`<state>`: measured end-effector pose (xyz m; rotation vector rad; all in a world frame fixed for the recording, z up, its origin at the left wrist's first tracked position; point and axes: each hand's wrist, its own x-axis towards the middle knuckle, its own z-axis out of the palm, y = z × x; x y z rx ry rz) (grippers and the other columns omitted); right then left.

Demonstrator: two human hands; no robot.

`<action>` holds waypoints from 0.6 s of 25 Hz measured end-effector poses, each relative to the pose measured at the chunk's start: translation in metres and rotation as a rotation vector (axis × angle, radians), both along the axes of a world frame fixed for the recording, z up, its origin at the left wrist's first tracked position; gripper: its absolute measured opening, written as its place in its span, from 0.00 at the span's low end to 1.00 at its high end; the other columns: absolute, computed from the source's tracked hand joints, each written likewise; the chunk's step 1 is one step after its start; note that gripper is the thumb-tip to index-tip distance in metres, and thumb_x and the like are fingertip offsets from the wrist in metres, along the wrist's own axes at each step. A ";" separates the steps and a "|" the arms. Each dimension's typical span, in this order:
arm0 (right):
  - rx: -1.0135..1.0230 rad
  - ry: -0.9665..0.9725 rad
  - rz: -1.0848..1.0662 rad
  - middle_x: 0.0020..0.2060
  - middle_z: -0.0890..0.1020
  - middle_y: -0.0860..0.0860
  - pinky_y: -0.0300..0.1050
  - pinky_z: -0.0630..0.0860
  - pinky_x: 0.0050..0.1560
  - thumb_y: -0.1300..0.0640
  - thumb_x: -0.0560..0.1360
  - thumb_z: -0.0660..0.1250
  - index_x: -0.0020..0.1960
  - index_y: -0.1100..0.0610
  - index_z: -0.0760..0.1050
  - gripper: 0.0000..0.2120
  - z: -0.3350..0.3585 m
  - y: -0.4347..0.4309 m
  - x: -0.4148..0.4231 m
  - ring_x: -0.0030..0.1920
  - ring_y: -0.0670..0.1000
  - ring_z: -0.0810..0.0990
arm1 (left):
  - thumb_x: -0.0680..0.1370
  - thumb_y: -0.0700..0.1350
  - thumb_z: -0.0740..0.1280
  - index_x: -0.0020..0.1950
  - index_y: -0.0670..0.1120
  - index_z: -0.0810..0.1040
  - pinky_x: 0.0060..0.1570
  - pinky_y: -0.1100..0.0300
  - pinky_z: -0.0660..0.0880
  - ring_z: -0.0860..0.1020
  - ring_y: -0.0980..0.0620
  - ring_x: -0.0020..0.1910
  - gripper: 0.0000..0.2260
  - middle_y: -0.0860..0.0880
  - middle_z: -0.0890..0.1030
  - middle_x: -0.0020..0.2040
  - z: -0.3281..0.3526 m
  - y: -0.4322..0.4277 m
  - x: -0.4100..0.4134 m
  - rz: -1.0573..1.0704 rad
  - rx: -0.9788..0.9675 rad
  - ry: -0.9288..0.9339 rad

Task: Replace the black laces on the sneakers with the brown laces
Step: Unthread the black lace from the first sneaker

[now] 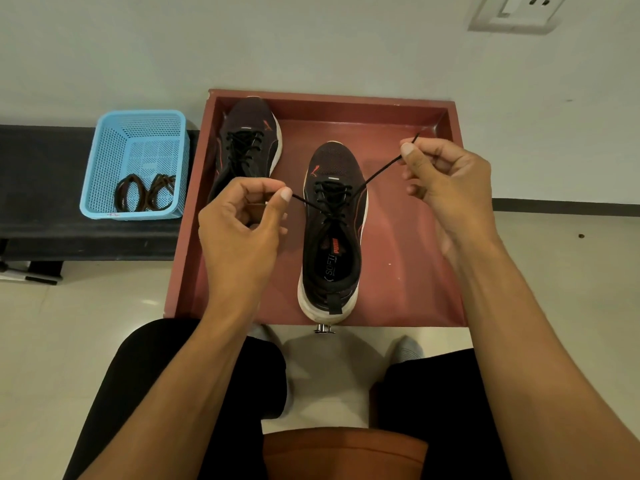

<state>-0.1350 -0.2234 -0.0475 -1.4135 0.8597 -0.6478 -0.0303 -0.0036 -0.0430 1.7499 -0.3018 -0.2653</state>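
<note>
Tension is the worry — the left hand and right hand each pinch an end of the black lace, taut over the sneaker in the middle of the red tray. An uneven tug could drag the shoe or jam the crossings. The brown laces lie in a basket left of the tray.

Two sneakers are sitting in one red tray: the near sneaker and the far sneaker. Two black laces are showing, the near black lace and the far black lace. One blue basket is sitting on one bench, holding two brown laces, the left brown lace and the right brown lace. Two hands are showing, the left hand and the right hand.
</note>
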 end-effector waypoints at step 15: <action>-0.339 0.379 0.418 0.51 0.87 0.45 0.52 0.84 0.58 0.56 0.79 0.73 0.59 0.43 0.80 0.12 -0.010 0.014 0.006 0.49 0.43 0.86 | 0.78 0.42 0.75 0.66 0.49 0.82 0.51 0.74 0.75 0.82 0.61 0.51 0.16 0.53 0.82 0.58 -0.026 -0.021 -0.001 -0.298 0.317 -0.178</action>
